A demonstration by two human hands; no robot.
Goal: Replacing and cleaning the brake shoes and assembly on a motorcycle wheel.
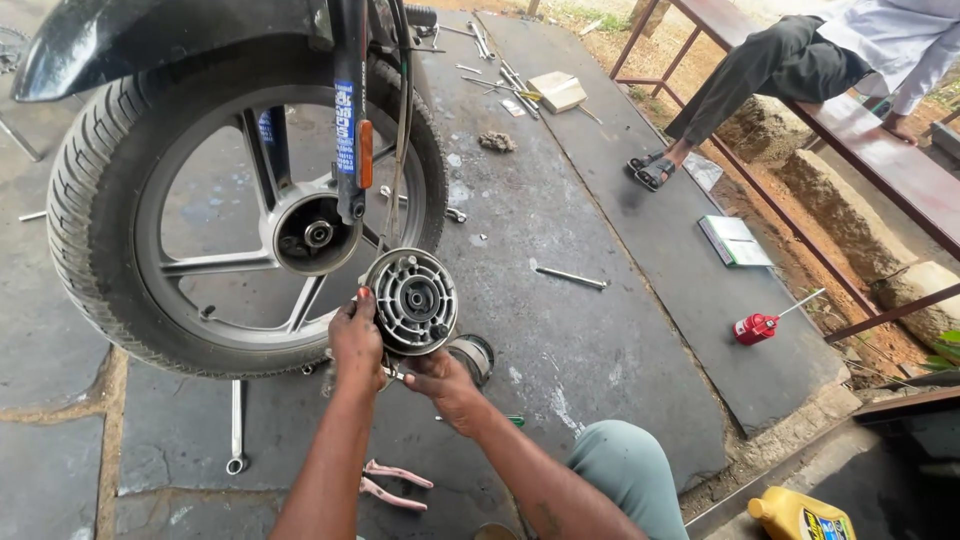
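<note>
While the round grey brake drum plate (411, 301) was held up just in front of the motorcycle wheel (240, 205), close beside the fork leg (350, 110), it was gripped at its left edge by the left hand (357, 340), whose fingers (363, 297) were clamped on the rim. It was supported from below by the right hand (440, 378), the fingers closed against its lower edge. Pink-handled pliers (395, 484) and a long spanner (237, 425) were left lying on the stone floor (60, 470) near the forearms, and a red oil can (757, 326) was seen well apart on the dark mat (640, 300).
</note>
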